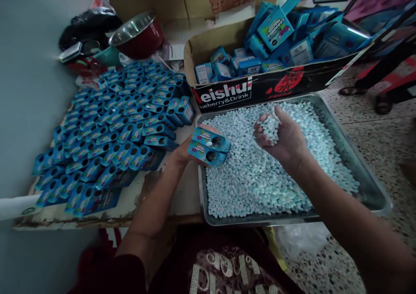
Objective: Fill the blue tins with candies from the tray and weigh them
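My left hand [184, 151] grips two small blue candy boxes [209, 145], one above the other, their round holes facing up, over the left edge of a metal tray [357, 164]. The tray is filled with pale blue-white candy pieces [247, 177]. My right hand [282, 138] hovers above the tray's middle, fingers cupped round a handful of candy pieces [270, 127], just right of the held boxes.
Several filled blue boxes [110, 138] lie in rows on a worn board [136, 203] to the left. A cardboard carton [260, 90] of empty blue boxes stands behind the tray. A red-and-steel bowl [138, 36] sits at the back left. Speckled floor lies to the right.
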Demonstrator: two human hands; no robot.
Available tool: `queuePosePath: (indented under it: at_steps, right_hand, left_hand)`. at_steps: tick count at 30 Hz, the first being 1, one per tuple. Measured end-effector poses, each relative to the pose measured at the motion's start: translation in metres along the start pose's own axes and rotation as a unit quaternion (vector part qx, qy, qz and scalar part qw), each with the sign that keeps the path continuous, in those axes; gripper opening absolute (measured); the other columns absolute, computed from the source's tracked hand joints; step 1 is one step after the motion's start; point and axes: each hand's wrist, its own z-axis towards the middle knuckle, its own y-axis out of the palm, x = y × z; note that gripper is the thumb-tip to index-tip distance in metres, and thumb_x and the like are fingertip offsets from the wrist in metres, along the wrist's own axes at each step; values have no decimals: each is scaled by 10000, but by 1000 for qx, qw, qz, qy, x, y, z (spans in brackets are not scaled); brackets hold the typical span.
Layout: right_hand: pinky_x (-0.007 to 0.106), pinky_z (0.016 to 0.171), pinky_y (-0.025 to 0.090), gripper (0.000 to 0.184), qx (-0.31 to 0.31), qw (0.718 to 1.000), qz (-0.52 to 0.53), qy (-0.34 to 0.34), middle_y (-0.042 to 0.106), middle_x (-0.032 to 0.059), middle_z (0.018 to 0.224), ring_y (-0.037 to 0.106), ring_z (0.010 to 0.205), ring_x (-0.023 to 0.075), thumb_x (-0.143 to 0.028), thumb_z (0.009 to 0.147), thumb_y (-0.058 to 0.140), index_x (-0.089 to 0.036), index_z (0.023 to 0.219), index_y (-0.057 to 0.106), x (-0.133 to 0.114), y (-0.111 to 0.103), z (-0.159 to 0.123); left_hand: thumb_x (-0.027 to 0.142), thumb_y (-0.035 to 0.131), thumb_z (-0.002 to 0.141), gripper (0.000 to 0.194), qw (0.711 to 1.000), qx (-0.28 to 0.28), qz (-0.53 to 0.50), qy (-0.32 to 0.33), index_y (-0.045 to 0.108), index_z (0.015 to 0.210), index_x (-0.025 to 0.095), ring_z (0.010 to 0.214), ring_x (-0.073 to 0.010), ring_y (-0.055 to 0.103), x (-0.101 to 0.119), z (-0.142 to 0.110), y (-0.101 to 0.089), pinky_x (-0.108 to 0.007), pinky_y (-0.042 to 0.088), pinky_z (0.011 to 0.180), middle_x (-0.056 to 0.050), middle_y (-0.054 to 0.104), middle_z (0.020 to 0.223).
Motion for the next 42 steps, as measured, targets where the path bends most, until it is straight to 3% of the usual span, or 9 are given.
queuePosePath:
  at_steps: [4,9,15,19,26,31,34,39,42]
  right_hand:
    - [228,377,260,394,17,998,54,-4,498,-39,658,386,486,99,-621,939,768,-259,969,617,-4,1,-2]
    - [233,444,403,374,37,995,69,-62,559,-15,724,517,570,115,-618,970,738,-261,980,623,-5,24,-14]
    - [292,614,539,419,41,987,51,-145,596,25,836,646,787,174,-670,994,681,-259,928,631,4,78,-22]
    - [312,662,546,430,65,973,23,-219,545,11,794,628,773,171,-715,1013,650,-289,975,692,11,92,-15]
    - [289,574,475,496,84,969,59,-223,463,-26,737,495,612,117,-787,982,667,-293,936,656,7,80,12]
    - [314,652,528,453,40,969,49,-240,479,-17,715,535,659,137,-710,986,695,-278,861,639,5,84,13]
    - [337,673,547,413,50,971,32,-230,489,-9,701,579,696,167,-690,1002,674,-291,896,662,10,79,18]
    - [336,639,535,504,81,981,24,-176,508,-14,673,580,687,181,-773,960,672,-282,864,607,11,35,45]
    - [326,665,527,527,84,979,-53,-176,579,-2,711,616,727,181,-770,939,699,-263,819,621,3,3,42]
  left_hand:
    - [685,1079,378,1109,988,-42,-141,-42,635,1307,276,1169,-417,778,9,-4,9,-584,687,931,-106,773,1244]
    - [530,1115,452,980,991,-70,-105,-43,644,1280,299,1157,-404,773,29,-7,9,-556,681,957,-62,775,1168]
    - [467,1117,479,924,994,-11,-87,-65,669,1260,263,1205,-399,747,46,2,19,-535,662,995,-79,776,1235]
    - [477,1111,483,946,996,27,-62,-52,667,1281,232,1184,-361,748,54,6,27,-491,645,1013,-80,771,1233]
    - [496,1102,497,917,998,34,32,-32,665,1249,208,1167,-367,718,58,4,28,-504,625,1013,-83,739,1194]
    - [489,1109,463,1000,998,5,-18,-53,662,1310,199,1235,-387,706,55,5,23,-512,613,1058,-105,743,1258]
    - [454,1103,501,966,996,-17,-55,-67,663,1324,204,1224,-373,721,57,6,22,-488,627,1034,-101,753,1265]
    - [436,1112,488,941,999,31,25,-29,660,1282,209,1275,-389,690,59,4,20,-523,581,1123,-97,727,1269]
    - [432,1117,488,994,999,16,-33,6,635,1338,247,1254,-381,702,49,3,20,-519,600,1084,-89,727,1270]
